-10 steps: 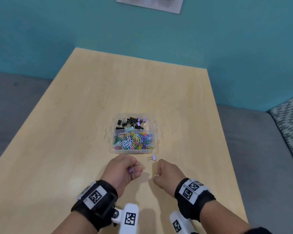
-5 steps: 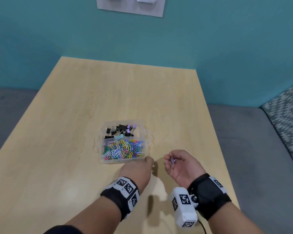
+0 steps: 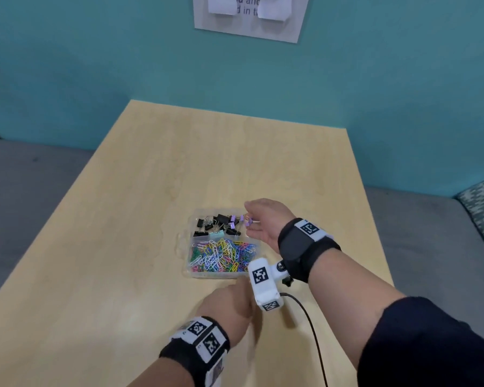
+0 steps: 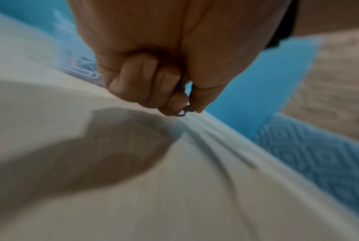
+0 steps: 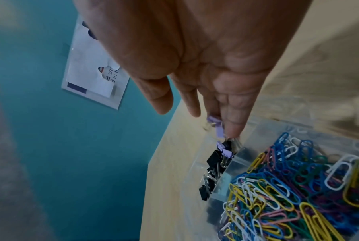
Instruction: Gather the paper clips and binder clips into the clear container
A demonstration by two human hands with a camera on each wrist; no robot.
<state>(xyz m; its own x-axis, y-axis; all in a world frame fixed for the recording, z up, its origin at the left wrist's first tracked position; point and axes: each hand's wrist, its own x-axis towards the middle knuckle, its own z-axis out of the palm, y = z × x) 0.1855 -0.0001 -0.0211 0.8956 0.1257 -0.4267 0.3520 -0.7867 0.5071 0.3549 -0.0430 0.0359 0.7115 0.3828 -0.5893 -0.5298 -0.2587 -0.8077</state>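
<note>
Nearly done: our right hand (image 3: 264, 220) loosely dropped lilac binder clips (image 5: 215, 124) into the clear plastic container (image 3: 185, 241), left hand (image 4: 164, 65) pinching a small wire clip (image 4: 184, 112).

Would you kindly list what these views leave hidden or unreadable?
1. Left hand: in the head view the right wrist camera covers its fingers; the left wrist view shows only a blurred wire loop pinched there.
2. Wall notice: cut off by the head view's top edge, white slips cover most words.
3. Right hand: whether it touches the purple binder clip is blurred.
</note>
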